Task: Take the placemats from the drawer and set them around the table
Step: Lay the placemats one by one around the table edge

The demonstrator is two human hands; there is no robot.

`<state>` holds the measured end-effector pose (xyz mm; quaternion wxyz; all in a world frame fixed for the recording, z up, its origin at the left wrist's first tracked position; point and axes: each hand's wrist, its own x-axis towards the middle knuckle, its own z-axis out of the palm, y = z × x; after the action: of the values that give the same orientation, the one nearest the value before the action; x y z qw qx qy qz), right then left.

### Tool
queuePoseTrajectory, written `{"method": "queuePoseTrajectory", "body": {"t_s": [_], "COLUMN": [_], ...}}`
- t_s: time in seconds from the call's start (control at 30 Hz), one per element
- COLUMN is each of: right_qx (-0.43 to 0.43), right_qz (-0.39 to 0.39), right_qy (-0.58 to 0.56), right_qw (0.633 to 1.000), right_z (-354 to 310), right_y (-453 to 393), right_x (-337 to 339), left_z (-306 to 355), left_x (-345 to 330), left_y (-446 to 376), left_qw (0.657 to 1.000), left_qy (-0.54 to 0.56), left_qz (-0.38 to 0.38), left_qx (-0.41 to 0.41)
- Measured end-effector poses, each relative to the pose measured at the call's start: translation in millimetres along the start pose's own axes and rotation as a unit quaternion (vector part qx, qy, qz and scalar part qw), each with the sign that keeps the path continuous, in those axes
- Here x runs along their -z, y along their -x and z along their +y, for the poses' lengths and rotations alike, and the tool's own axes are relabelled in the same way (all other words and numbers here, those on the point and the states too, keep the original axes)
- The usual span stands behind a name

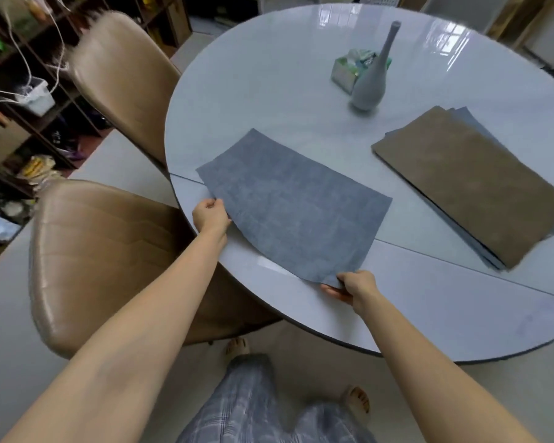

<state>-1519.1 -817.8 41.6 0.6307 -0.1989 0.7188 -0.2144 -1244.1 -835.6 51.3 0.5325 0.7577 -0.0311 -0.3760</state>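
Observation:
A blue-grey placemat lies spread on the round glossy table, near its front left edge. My left hand pinches the mat's near left corner. My right hand pinches its near right corner, thumb on top and fingers under the edge. To the right a stack of placemats rests on the table, a brown one on top and blue-grey ones showing beneath it.
A slim grey vase and a tissue pack stand mid-table. Two tan padded chairs sit at the table's left. Cluttered shelves fill the far left. My legs and bare feet are below.

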Motion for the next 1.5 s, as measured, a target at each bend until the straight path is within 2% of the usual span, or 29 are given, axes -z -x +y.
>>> {"method": "queuePoseTrajectory", "body": {"t_s": [0.13,0.23,0.33,0.47,0.6,0.7,0.8,0.9,0.97,1.2,1.5], "right_qx": [-0.060,-0.078,-0.066,0.010,0.041,0.058,0.078,0.085,0.082,0.098,0.094], "right_qz": [-0.058,-0.078,-0.043,0.081,0.129,0.127,0.129,0.120,0.101,0.084,0.088], "right_qy": [0.006,0.075,0.123,0.041,0.049,0.120,0.198,0.269,0.296,0.379,0.389], "right_qw": [0.997,0.991,0.989,0.996,0.990,0.983,0.969,0.952,0.946,0.916,0.912], "right_z": [3.0,6.1,5.7,2.6,-2.7,-2.0,-1.4,-2.5,0.2,4.3,8.3], "right_y": [21.3,28.9,27.0,9.5,-6.5,-12.4,-13.2,-10.8,-9.4,-14.7,-20.9], "right_x": [-64.9,-88.9,-92.5,-84.7,-76.5,-74.4,-71.7,-67.4,-66.0,-62.2,-62.7], "left_z": [0.5,-12.2,-22.6,-24.8,-25.7,-27.6,-25.7,-23.1,-27.9,-35.1,-40.8], "left_x": [18.6,25.0,28.6,23.6,16.7,15.0,13.0,18.5,22.5,25.2,32.8], "left_y": [-21.8,-28.1,-40.0,-42.2,-45.6,-50.2,-49.2,-41.6,-40.0,-45.3,-51.0], "left_qw": [0.984,0.978,0.972,0.974,0.976,0.976,0.967,0.910,0.886,0.948,0.948], "left_qy": [-0.082,-0.127,-0.219,-0.211,-0.176,-0.141,-0.225,-0.412,-0.462,-0.310,-0.309], "left_qz": [-0.111,-0.106,-0.054,-0.050,-0.060,-0.055,-0.032,0.000,0.022,0.052,0.047], "left_qx": [0.111,0.125,0.071,0.061,0.116,0.156,0.116,0.047,0.004,0.050,0.054]}}
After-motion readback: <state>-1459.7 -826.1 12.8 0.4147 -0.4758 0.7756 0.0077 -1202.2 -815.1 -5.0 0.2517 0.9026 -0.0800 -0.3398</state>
